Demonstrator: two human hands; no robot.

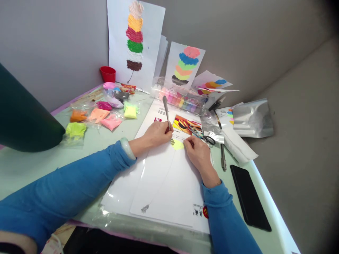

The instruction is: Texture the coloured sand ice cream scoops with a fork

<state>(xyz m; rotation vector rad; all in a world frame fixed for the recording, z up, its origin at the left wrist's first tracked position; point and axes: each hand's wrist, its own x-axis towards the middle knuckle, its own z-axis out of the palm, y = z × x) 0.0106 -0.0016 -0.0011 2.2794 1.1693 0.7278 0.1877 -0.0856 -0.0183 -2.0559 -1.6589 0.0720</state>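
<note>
My left hand point(159, 133) is closed around a metal fork point(166, 107), its handle pointing up and away and its tines down. The tines rest at the left edge of a pale yellow clay patch point(178, 144) on a sheet of white paper point(166, 187). At the patch's right edge is my right hand point(197, 151), with thumb and fingers pinched together. Whether anything is between those fingertips I cannot make out. Black-handled scissors point(209, 139) lie just beyond the right hand, near a colourful printed picture point(185, 124).
Several bags of coloured clay, among them a lime one point(76, 130), lie at left near a red cup point(108, 74). A clear tray of clay point(182, 100) stands at the back below propped artwork point(135, 42). A pen point(223, 157) and a black phone point(250, 197) lie right.
</note>
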